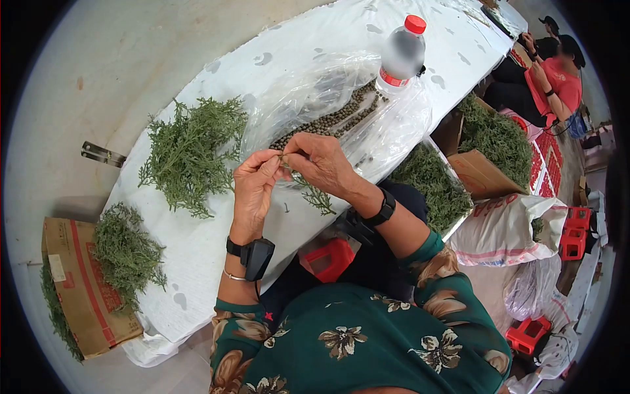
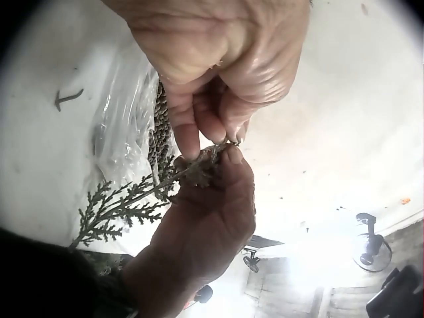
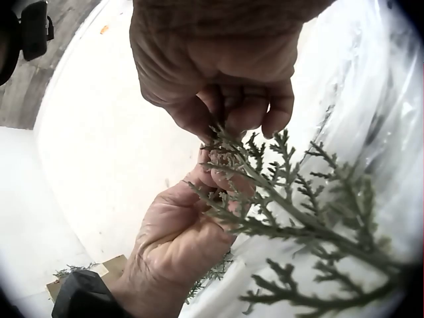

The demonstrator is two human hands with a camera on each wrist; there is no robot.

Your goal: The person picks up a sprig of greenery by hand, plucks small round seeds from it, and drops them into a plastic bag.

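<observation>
My left hand (image 1: 254,180) and right hand (image 1: 326,165) meet over the white-covered table, fingertips almost together. Between them is a green conifer sprig (image 3: 291,215), its leafy end hanging below my right hand in the head view. The right thumb and fingers pinch its stem. In the left wrist view the left fingertips (image 2: 187,142) pinch at the stem's end, where the fingers hide a small part. Just beyond the hands, a clear plastic bag (image 1: 289,98) lies spread with many small brown beads or berries (image 1: 328,120) on it.
A pile of green sprigs (image 1: 190,154) lies left of the hands, another (image 1: 128,249) beside a cardboard box (image 1: 88,289). A red-capped bottle (image 1: 401,56) stands on the plastic. At right are boxes of greenery (image 1: 430,187), a white sack (image 1: 502,233) and seated people.
</observation>
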